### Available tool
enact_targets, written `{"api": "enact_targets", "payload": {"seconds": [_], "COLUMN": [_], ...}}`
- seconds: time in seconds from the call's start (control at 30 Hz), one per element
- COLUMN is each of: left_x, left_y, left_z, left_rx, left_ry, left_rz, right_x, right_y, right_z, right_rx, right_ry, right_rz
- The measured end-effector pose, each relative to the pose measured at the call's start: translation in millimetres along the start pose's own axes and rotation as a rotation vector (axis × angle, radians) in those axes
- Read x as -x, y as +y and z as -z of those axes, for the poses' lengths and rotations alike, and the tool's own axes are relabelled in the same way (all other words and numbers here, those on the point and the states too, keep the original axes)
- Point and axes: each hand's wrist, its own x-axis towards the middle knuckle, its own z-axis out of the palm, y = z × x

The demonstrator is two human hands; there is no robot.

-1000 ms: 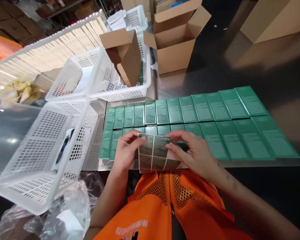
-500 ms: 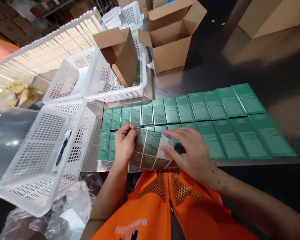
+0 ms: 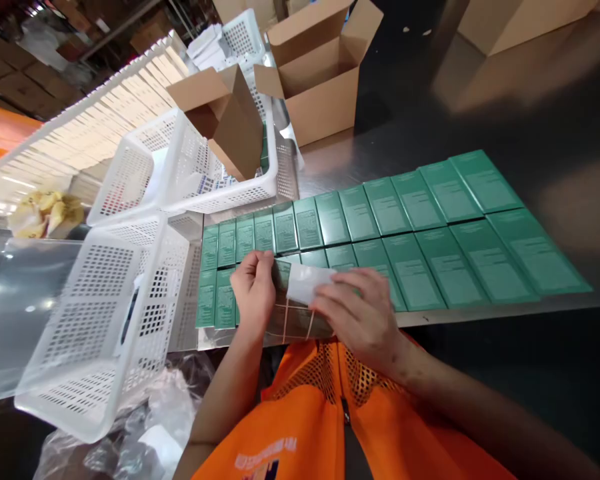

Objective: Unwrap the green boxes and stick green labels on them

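My left hand (image 3: 254, 288) pinches the upper left corner of a sheet of dark green stickers (image 3: 299, 325), thumb on top. My right hand (image 3: 364, 308) is closed at the right edge of a whitish sticker-sized piece (image 3: 304, 284) over the sheet's upper part. It looks like a sticker lifting off, though its fingertips are slightly blurred. Beneath and beyond my hands, green boxes (image 3: 417, 267) lie side by side in two long rows, pale printed panels facing up. The sheet and my hands hide part of the near row.
White perforated baskets (image 3: 111, 327) stand on the left. An open carton (image 3: 240, 127) leans in one basket; another open carton (image 3: 325, 100) stands on the dark metal table (image 3: 405, 113). Clear plastic bags (image 3: 130, 427) lie below on the left. A further carton (image 3: 520, 27) sits at the back right.
My right hand has moved left and closed its fingers at the sheet. A whitish piece now shows where a green sticker was visible. The view has shifted slightly.
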Motion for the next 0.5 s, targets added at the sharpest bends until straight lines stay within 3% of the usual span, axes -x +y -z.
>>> {"api": "enact_targets", "payload": {"seconds": [0.1,0.2,0.27,0.33,0.37,0.5], "left_x": [-9.3,-22.2,-29.1,-32.6,-33.1,-29.0], "left_y": [-2.7,-6.7,-6.5,-2.1,1.9,27.6], "left_z": [1.1,4.8,5.6,3.3,1.0,-12.9], "left_rx": [-0.051,-0.003,0.01,0.042,0.071,0.182], "left_ry": [0.055,0.048,-0.013,-0.103,-0.177,-0.627], "left_rz": [-0.027,0.019,0.063,0.106,0.137,0.284], "right_x": [4.5,-9.8,-32.0,-58.9,-72.2,-117.8], "right_y": [-7.3,1.8,22.0,49.8,64.7,119.5], "right_z": [18.6,50.5,68.9,75.4,72.9,33.2], "right_rx": [-0.25,-0.574,-0.647,-0.619,-0.604,-0.746], "right_ry": [-0.033,-0.097,-0.115,-0.036,-0.004,-0.222], "right_rz": [0.188,0.152,0.027,-0.213,-0.334,-0.708]}}
